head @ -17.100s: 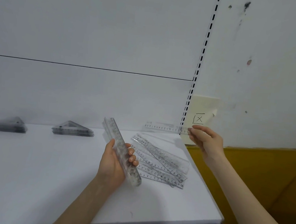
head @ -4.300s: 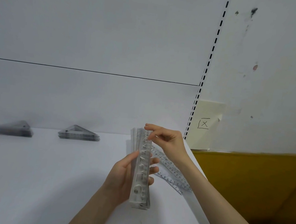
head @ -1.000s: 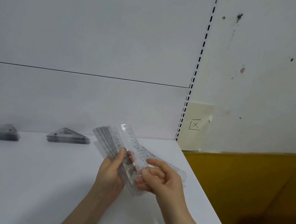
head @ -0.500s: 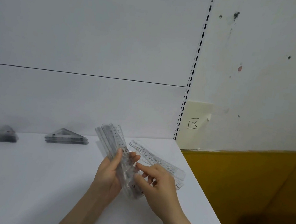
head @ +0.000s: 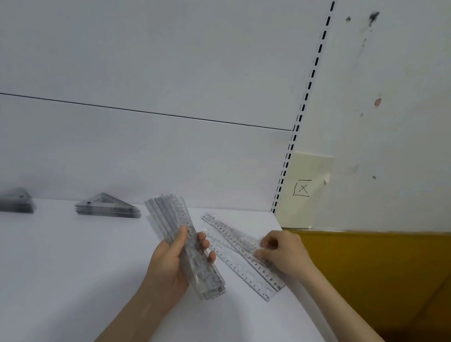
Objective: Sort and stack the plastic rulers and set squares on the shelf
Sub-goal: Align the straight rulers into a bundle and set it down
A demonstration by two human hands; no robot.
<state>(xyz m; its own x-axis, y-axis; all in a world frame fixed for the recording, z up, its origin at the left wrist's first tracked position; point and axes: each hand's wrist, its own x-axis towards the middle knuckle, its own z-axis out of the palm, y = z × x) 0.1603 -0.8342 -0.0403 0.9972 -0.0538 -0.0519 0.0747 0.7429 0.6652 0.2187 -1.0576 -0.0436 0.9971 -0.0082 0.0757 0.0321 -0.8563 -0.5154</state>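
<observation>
Gripped stack of rulers (head: pixel 171 216) in left hand (head: pixel 170 265), keeping edges aligned; pinched loose ruler (head: pixel 230 235) on shelf (head: pixel 42 263) with right hand (head: pixel 285 253), probably to add it.

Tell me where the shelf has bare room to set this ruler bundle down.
Bare shelf lies left of the left hand, in front of the nearer set-square stack. Crowded on the right: loose rulers under the right hand.

The white shelf (head: pixel 40 276) carries a far-left stack of set squares (head: pixel 2 200) and a middle stack of set squares (head: pixel 107 208) along its back edge, well apart. Loose rulers (head: pixel 240 258) lie slantwise near its right edge.
</observation>
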